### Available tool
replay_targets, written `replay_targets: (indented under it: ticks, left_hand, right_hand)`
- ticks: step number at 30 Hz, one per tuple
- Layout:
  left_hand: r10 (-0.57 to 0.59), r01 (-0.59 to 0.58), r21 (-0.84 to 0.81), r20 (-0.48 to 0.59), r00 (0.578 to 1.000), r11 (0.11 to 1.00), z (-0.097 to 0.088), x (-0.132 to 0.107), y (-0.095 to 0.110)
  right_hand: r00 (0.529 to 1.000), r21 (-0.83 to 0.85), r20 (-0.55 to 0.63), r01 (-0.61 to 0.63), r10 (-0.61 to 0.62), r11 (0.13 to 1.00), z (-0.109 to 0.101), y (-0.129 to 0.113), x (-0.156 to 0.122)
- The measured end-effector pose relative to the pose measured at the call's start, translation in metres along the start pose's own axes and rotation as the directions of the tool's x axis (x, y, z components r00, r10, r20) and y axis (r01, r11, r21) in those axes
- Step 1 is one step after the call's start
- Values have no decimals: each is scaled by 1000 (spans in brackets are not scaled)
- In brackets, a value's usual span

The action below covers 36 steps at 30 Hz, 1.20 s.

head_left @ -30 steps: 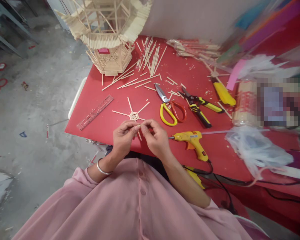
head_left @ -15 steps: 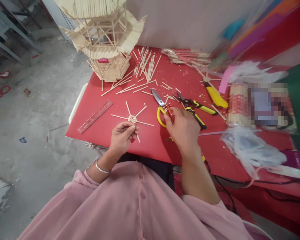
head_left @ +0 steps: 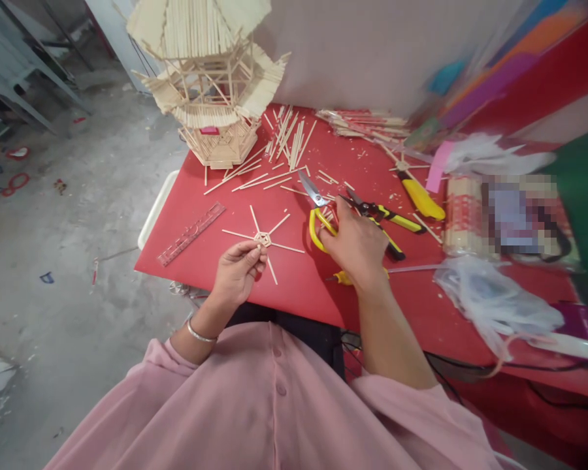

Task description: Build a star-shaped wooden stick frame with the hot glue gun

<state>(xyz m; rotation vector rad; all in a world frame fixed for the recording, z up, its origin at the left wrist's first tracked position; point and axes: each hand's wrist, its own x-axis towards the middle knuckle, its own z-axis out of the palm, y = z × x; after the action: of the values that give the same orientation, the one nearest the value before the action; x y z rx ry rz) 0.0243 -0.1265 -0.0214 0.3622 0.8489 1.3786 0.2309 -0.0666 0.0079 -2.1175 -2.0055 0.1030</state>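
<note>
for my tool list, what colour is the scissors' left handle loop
Yellow; the loop shows best in the head view.

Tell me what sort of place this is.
Probably a craft workspace: a stick-built tower stands on a red table, with loose sticks and scissors nearby.

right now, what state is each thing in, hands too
Left hand: fingertips pinched together
Right hand: gripping the scissors
Scissors: blades together
Cutters: handles spread, partly hidden
Stick star: lying flat
Ruler: lying flat
Yellow knife: lying down, blade unclear
Glue gun: mostly hidden, on or off unclear
Stick model: upright
Loose sticks: scattered
Plastic bag: crumpled
</note>
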Motion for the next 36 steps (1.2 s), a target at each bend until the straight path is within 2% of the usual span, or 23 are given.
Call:
replay_targets:
  ticks: [2,5,8,11,14,16,18,20,21,23,26,29,33,36]
  left_hand:
    - [-29,29,-13,-12,1000,999,0,1,1]
    - [-66,65,-26,-35,997,998,1,2,1]
    - [-65,64,-26,-44,997,998,0,5,1]
    - [-63,62,-43,-32,997,997,-2,8,1]
    - [-80,80,-75,-2,997,994,-3,7,3]
    - [-102,104,-86,24,995,991,-3,4,5]
    - [-124,128,-73,54,991,989,-2,1,5]
    - [-135,137,-27,76,988,990,-1,-3,5]
    - [-131,130,8,80,988,991,-1,-4,5]
    - [-109,101,88,82,991,991,0,-6,4]
    - [-60,43,191,82,995,981,0,-7,4]
    - [-33,8,247,96,995,969,0,-7,4]
    - [-49,11,275,129,990,962,-2,-5,1]
    - [-67,20,321,136,988,947,-4,-4,-2]
  right_hand:
    - [989,133,-101,122,-109,983,-4,-4,-18]
    - [957,278,-170,274,-233,921,-8,-17,-53]
    - [938,240,-195,328,-285,914,-8,-29,-82]
    - [937,155,-184,326,-297,933,-3,-33,-97]
    - [952,213,-169,288,-255,934,2,-32,-100]
    - [974,401,-136,220,-179,889,6,-32,-99]
    - [996,661,-70,94,-63,745,9,-35,-94]
    - [999,847,8,-24,32,532,10,-41,-86]
    - [998,896,40,-59,52,441,10,-44,-82]
    - [996,939,80,-89,39,331,8,-50,-73]
    - [992,952,121,-109,-27,287,7,-57,-64]
    - [986,953,163,-146,-44,265,10,-60,-61]
    - [979,959,195,-178,-56,218,15,-60,-61]
    - [979,958,197,-181,-53,222,18,-59,-60]
